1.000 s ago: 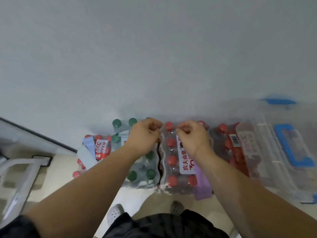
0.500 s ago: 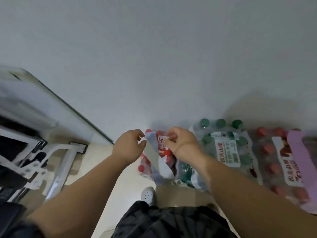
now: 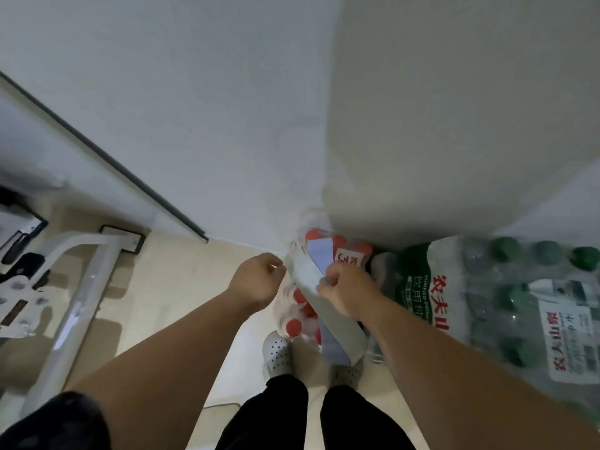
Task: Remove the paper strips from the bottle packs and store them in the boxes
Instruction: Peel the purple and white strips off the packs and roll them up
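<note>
A second ago both my hands were further along the row, on the pack with the purple band; half a second ago they had swung over to the end pack, and now the view has closed in on it. My right hand [image 3: 344, 290] pinches the pale blue paper strip [image 3: 306, 277] between thumb and curled fingers, about halfway along its length. My left hand [image 3: 259, 280] sits with its fingers curled right at the strip's outer edge, but I cannot tell whether it actually has hold of the paper or is only just beside it.

The strip is still looped over the red-capped bottle pack [image 3: 292, 306], which stands on the floor against the wall [image 3: 227, 125], in front of my white shoe [image 3: 276, 352] and touching the green-capped bottle pack [image 3: 487, 287]. It stands up off the caps in a loose arch and does not lie flat, so I judge it is coming free but is not yet off.

I read this as the start of work on this pack's strip. No box shows from here, so storing it will mean turning back along the row
</note>
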